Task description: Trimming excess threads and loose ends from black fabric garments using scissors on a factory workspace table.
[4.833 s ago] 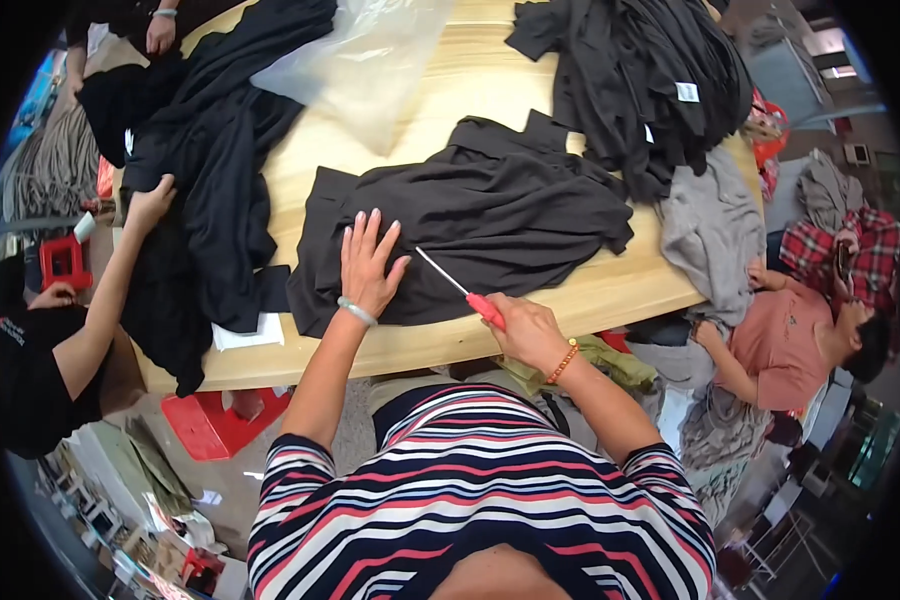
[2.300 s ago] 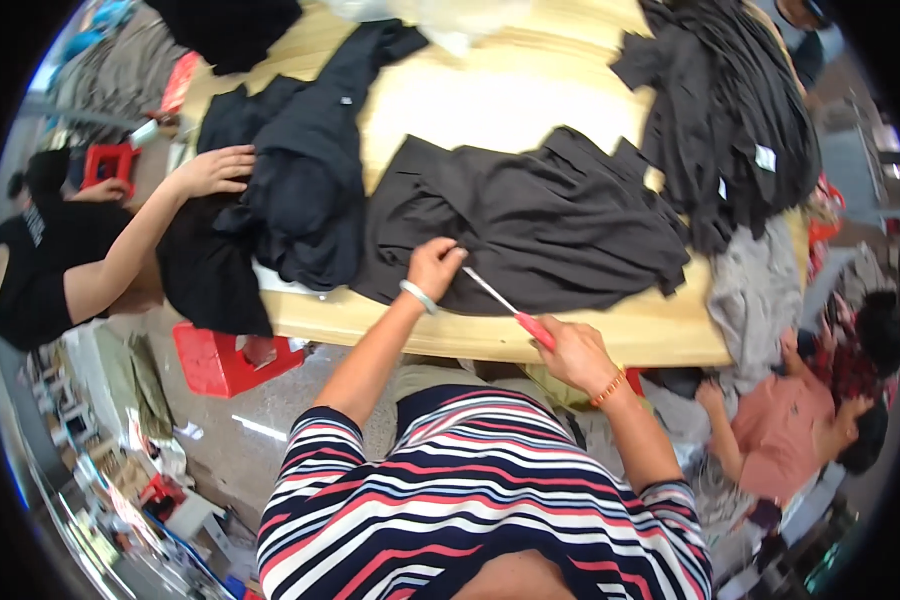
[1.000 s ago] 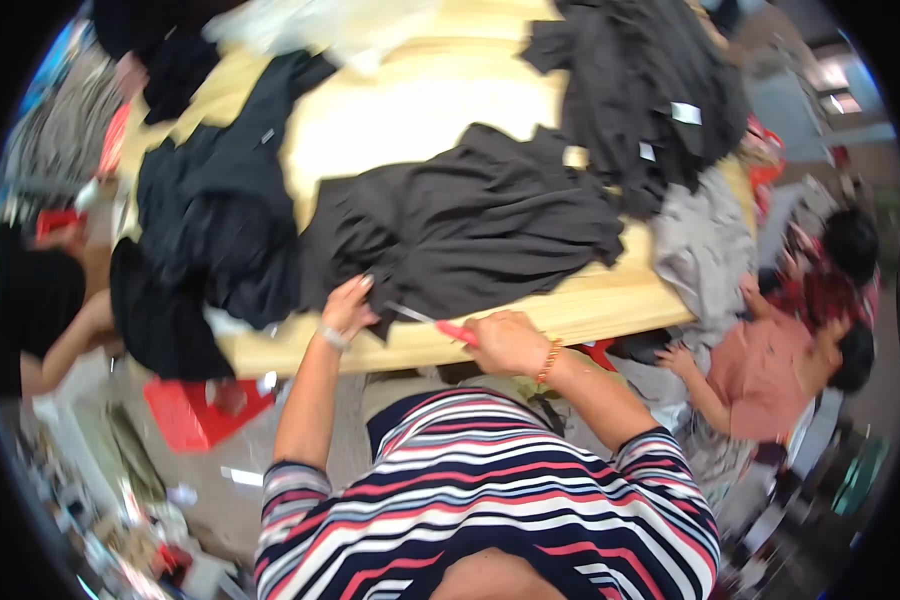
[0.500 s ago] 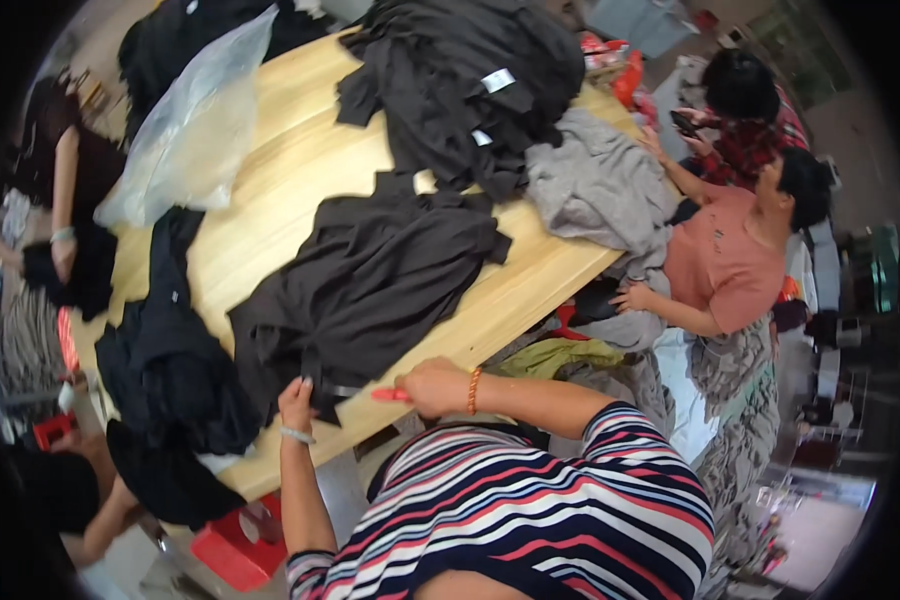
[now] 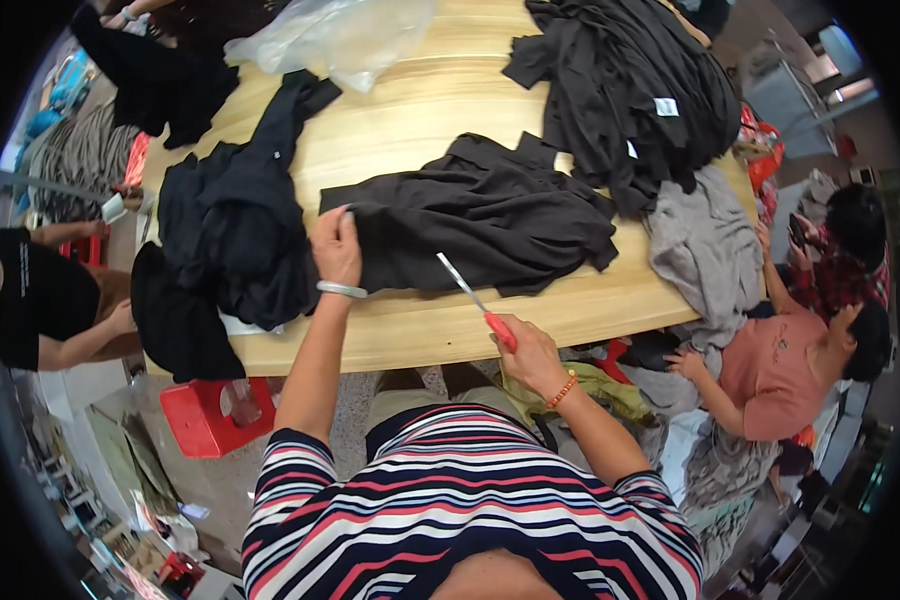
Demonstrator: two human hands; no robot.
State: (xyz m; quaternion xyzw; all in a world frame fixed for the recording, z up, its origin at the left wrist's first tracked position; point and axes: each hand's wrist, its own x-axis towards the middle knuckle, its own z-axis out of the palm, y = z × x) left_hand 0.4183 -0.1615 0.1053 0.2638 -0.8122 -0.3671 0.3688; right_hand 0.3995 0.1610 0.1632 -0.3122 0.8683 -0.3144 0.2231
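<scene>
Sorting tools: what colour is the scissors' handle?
Red, on the scissors in the right hand; head view.

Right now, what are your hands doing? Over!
Left hand pinching the black garment edge. Right hand gripping red-handled scissors, blades over cloth. Nothing between them.

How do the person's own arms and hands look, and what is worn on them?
Both forearms are bare; short sleeves of a top striped in navy, white and red end near the elbows. The left hand has a plain silver bangle on its wrist. The right hand has a bracelet of orange beads on its wrist. No gloves and no rings show.
</scene>
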